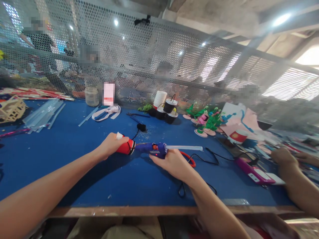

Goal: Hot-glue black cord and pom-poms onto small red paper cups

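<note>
Left hand (112,144) gripping red cup (126,147), right hand (174,162) holding blue glue gun (154,149), blue table (74,166)

red cup (126,147) half under left hand (112,144)

Head view, down over table (74,186)

No legible text, brand, number or sign appears anywhere in the view. The pink-and-white label (109,93) standing against the perforated screen at the back of the blue surface (74,159) is blurred beyond reading. The red-and-white paper cup (235,136) on the right carries a printed mark too small to make out. The magenta device (250,169) near the co-worker's hand shows a white patch with no readable characters.
</note>
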The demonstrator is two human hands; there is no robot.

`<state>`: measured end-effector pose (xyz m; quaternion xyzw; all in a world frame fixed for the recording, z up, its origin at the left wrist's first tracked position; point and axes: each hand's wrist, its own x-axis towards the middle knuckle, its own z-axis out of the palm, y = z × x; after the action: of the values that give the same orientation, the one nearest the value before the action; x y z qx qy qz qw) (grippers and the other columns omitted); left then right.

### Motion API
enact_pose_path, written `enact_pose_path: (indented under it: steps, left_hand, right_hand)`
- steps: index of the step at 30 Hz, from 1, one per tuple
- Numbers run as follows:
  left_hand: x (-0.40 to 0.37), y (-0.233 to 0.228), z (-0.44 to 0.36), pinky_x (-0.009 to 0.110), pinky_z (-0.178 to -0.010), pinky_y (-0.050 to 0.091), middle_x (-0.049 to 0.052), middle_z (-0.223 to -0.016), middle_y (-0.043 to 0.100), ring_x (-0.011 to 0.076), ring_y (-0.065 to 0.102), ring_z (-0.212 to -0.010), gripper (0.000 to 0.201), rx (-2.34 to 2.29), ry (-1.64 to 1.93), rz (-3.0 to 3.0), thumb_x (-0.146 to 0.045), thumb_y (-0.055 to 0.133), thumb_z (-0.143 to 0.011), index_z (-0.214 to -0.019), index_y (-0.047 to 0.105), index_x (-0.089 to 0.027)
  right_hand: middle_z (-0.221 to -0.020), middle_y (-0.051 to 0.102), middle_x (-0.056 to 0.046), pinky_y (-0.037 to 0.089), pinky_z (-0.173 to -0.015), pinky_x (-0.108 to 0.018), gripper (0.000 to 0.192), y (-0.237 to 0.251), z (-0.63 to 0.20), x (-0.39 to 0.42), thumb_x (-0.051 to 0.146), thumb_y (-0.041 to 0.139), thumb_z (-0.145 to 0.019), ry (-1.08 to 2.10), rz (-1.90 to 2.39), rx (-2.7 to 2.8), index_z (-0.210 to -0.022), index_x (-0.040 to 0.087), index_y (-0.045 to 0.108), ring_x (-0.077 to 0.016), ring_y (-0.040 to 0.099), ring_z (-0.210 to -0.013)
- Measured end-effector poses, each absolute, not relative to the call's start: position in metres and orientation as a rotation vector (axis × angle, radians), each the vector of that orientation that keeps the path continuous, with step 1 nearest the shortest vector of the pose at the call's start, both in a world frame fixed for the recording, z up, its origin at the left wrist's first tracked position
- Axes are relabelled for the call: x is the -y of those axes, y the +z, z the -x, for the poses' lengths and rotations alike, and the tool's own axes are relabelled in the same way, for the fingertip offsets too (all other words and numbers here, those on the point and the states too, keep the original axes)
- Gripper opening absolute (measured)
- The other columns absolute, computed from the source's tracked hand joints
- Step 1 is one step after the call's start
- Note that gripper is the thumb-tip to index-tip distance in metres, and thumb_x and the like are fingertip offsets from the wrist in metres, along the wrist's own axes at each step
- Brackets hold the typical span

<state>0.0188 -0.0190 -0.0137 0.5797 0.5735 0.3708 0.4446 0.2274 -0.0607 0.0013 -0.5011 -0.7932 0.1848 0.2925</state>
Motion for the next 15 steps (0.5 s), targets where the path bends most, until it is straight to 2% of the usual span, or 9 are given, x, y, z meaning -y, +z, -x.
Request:
enact_pose_path:
  steps: [5, 10, 15]
  left_hand:
    - [0.0162, -0.0184, -0.0162, 0.024, -0.045, 0.019, -0.006, -0.042, 0.039, 0.0085, 0.032, -0.042, 0.030, -1.438, 0.925, -1.454, -0.042, 0.056, -0.062, -0.050, 0.046, -0.017]
    - [0.0152, -0.0212, -0.0152, 0.024, -0.045, 0.018, -0.007, -0.043, 0.038, 0.0083, 0.031, -0.043, 0.032, -1.413, 0.919, -1.487, -0.044, 0.055, -0.063, -0.050, 0.045, -0.017]
    - [0.0150, -0.0209, -0.0151, 0.024, -0.045, 0.017, -0.007, -0.042, 0.036, 0.0083, 0.030, -0.042, 0.031, -1.438, 0.916, -1.478, -0.044, 0.056, -0.062, -0.050, 0.045, -0.017]
  right_hand:
    - [-0.046, 0.044, 0.003, 0.033, -0.045, -0.021, 0.018, 0.0018, -0.2266, 0.0564, 0.028, 0.051, -0.070, 0.482, 1.374, 2.062, -0.056, 0.016, 0.052, -0.0095, 0.040, -0.046]
    - [-0.043, 0.037, 0.005, 0.031, -0.042, -0.021, 0.021, 0.0040, -0.2269, 0.0594, 0.028, 0.050, -0.070, 0.547, 1.382, 2.076, -0.053, 0.017, 0.048, -0.0079, 0.034, -0.042]
    - [-0.043, 0.040, 0.005, 0.032, -0.043, -0.021, 0.021, 0.0046, -0.2272, 0.0597, 0.028, 0.050, -0.070, 0.559, 1.410, 2.031, -0.053, 0.017, 0.047, -0.0085, 0.037, -0.043]
